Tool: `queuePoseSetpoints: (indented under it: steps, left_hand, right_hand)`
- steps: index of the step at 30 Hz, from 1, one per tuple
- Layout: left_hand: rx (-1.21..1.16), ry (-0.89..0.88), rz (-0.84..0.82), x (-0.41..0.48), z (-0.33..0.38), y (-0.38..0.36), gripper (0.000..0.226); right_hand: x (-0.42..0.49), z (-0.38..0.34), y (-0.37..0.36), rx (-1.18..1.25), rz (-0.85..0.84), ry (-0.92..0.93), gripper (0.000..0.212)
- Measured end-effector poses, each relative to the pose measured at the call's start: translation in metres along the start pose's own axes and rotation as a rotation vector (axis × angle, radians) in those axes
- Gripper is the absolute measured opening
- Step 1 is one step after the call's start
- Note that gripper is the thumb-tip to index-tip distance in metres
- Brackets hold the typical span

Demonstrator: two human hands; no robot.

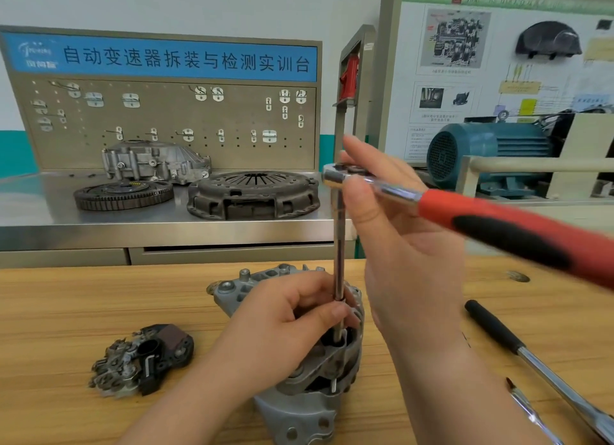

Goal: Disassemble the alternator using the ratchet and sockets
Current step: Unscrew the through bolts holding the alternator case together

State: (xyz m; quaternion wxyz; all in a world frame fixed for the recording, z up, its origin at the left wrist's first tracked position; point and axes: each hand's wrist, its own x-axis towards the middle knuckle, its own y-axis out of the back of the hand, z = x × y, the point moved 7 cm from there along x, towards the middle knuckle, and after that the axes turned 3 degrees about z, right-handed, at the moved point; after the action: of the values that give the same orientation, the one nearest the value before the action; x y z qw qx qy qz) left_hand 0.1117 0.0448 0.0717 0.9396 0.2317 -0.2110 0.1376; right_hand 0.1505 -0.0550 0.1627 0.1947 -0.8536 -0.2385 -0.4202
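The grey alternator point(299, 408) stands on the wooden bench point(66, 311) in front of me. A chrome extension bar point(339, 245) rises upright from its top, with the socket end hidden among the housing. My left hand point(282, 321) pinches the lower part of the bar against the alternator. The ratchet point(465, 212), with a red and black handle blurred by motion, sits on top of the bar. My right hand point(398, 228) holds the ratchet near its head, fingers raised behind it.
A removed black rectifier and regulator part point(143, 358) lies left of the alternator. A black-handled bar point(531, 361) and a thin tool point(531, 414) lie at the right. Behind, a steel bench carries a flywheel point(123, 195), clutch cover point(252, 193) and housing point(156, 162).
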Motion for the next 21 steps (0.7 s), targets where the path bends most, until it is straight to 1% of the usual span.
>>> queuePoseSetpoints:
  steps: [1,2,3,5,6,8,9,10,12,14,15,16,17,19,21]
  left_hand:
    - [-0.004,0.001,-0.003,0.0,-0.001,0.001,0.02]
    - [0.003,-0.001,-0.01,0.0,-0.002,0.001,0.02]
    - [0.015,-0.007,-0.022,0.0,-0.003,0.002,0.02]
    - [0.013,-0.018,-0.055,0.0,-0.001,0.003,0.022]
    - [0.0,-0.023,-0.074,-0.001,0.0,0.003,0.023]
    - [-0.007,-0.033,-0.103,-0.001,0.002,0.003,0.027]
    - [-0.008,-0.033,-0.11,-0.001,0.002,0.003,0.029]
    - [-0.021,-0.026,-0.112,0.0,0.001,0.004,0.029]
    - [-0.05,-0.006,-0.105,0.0,-0.004,0.006,0.029]
    - [-0.083,0.008,-0.103,0.001,-0.007,0.008,0.03]
    - [-0.095,0.007,-0.105,0.001,-0.008,0.009,0.03]
    - [-0.1,0.004,-0.106,0.001,-0.008,0.01,0.03]
    - [-0.104,0.0,-0.106,0.001,-0.007,0.011,0.029]
    - [-0.104,-0.003,-0.116,0.0,-0.006,0.012,0.028]
    - [-0.109,-0.015,-0.129,0.0,-0.003,0.01,0.027]
  right_hand:
    - [0.002,0.0,-0.003,-0.026,-0.038,0.003,0.029]
    - [0.001,0.001,0.0,0.007,-0.013,0.021,0.029]
    - [-0.001,0.003,0.002,0.097,0.039,-0.017,0.025]
    - [-0.007,0.016,0.001,0.395,0.055,-0.192,0.023]
    - [-0.012,0.023,-0.001,0.513,0.029,-0.273,0.029]
    - [-0.012,0.029,-0.002,0.618,0.001,-0.378,0.039]
    - [-0.011,0.028,-0.004,0.625,-0.011,-0.389,0.039]
    - [-0.01,0.027,-0.005,0.609,-0.009,-0.373,0.035]
    - [-0.011,0.021,-0.004,0.477,0.014,-0.253,0.024]
    - [-0.011,0.007,0.003,0.154,0.067,-0.017,0.021]
    - [-0.012,0.0,0.001,-0.011,0.056,0.077,0.023]
    - [-0.013,0.0,0.0,-0.095,0.036,0.105,0.024]
    - [-0.012,0.003,-0.001,-0.057,0.029,0.047,0.025]
    - [-0.011,0.014,-0.003,0.244,0.027,-0.168,0.024]
    - [-0.012,0.022,-0.007,0.524,0.0,-0.344,0.032]
